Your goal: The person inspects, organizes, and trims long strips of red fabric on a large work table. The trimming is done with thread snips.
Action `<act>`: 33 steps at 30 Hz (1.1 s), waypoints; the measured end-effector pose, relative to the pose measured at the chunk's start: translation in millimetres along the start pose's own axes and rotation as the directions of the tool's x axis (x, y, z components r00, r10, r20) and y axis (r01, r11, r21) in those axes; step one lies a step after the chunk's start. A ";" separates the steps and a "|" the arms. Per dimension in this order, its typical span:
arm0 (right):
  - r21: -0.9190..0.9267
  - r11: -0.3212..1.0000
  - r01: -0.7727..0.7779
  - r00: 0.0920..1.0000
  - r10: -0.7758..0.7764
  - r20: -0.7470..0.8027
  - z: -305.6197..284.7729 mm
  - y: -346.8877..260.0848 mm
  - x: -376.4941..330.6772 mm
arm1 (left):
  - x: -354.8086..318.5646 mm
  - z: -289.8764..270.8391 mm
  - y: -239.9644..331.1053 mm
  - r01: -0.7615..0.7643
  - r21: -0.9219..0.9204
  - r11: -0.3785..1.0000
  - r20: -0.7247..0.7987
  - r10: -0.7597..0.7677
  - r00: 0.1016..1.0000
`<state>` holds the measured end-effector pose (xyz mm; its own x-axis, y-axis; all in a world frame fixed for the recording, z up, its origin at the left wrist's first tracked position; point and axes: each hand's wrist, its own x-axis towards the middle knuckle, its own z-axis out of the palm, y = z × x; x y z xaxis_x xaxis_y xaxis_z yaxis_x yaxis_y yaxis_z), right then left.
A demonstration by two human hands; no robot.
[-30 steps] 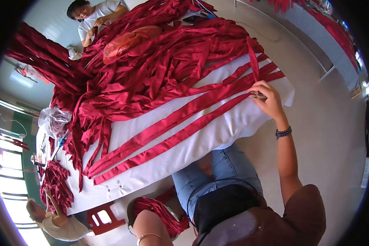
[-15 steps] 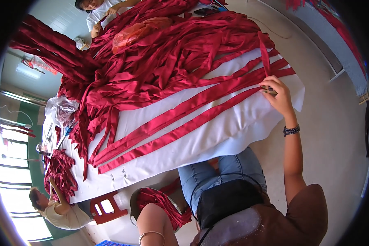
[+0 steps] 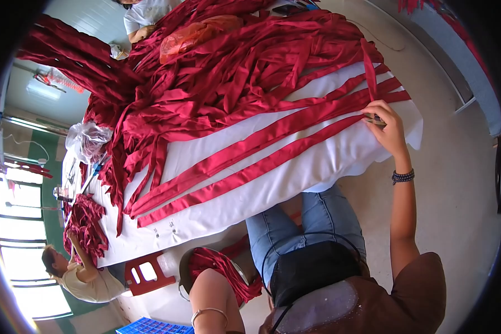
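Note:
My right hand (image 3: 386, 127) is closed at the right end of a long red fabric strip (image 3: 273, 162), pinching its tip. A small metallic tool (image 3: 376, 119), perhaps thread snips, shows between the fingers; its kind is hard to make out. The strip runs flat across the white-covered table (image 3: 312, 170) to the left. Beside it lie more red strips (image 3: 250, 143), and one narrow strip (image 3: 369, 67) stretches from the heap's edge down near my fingers. My left arm, with a bangle (image 3: 209, 313), is bent at the lower edge; its hand is out of the picture.
A large heap of red strips (image 3: 234, 83) covers the far table, with an orange plastic bag (image 3: 197, 38) on it. Clear plastic (image 3: 88, 142) lies left. One person (image 3: 142, 22) stands at the far side, another (image 3: 89, 278) at left. A red stool (image 3: 148, 275) and fabric-filled bucket (image 3: 185, 273) are below.
The view has shifted slightly, so the table and strips sit a little differently in the picture. My right hand stays closed at the strip's end. The far person's hands have moved.

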<state>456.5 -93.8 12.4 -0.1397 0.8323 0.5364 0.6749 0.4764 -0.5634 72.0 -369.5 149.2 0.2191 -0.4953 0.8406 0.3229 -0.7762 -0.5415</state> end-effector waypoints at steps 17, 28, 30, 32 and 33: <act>-0.007 1.000 0.018 1.000 -0.018 -0.011 -3.7 15.9 -6.1 | -6.2 5.8 -11.6 0.257 -0.541 0.801 0.010 -0.299 0.954; 0.438 0.892 0.111 0.984 -0.162 0.080 13.2 -121.6 -47.8 | -141.7 116.5 -54.9 0.831 0.394 0.392 0.656 -0.754 0.044; 0.739 0.664 -0.114 0.960 -0.119 0.254 12.0 -148.5 -55.2 | -157.9 113.2 -56.0 0.725 0.544 0.423 0.657 -0.752 -0.054; 0.869 0.395 -0.297 0.898 -0.194 0.395 1.2 -162.7 -62.5 | -174.7 111.1 -58.2 0.759 0.509 0.406 0.634 -0.773 -0.012; 0.880 0.379 -0.287 0.895 -0.222 0.387 3.4 -164.8 -69.1 | -177.8 109.5 -59.4 0.790 0.427 0.440 0.637 -0.767 0.083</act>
<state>352.5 -228.9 66.1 -0.5554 0.7486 0.3621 -0.3421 0.1912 -0.9200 114.7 -192.6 30.8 0.3568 0.8023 0.4785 0.7087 -0.5662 0.4209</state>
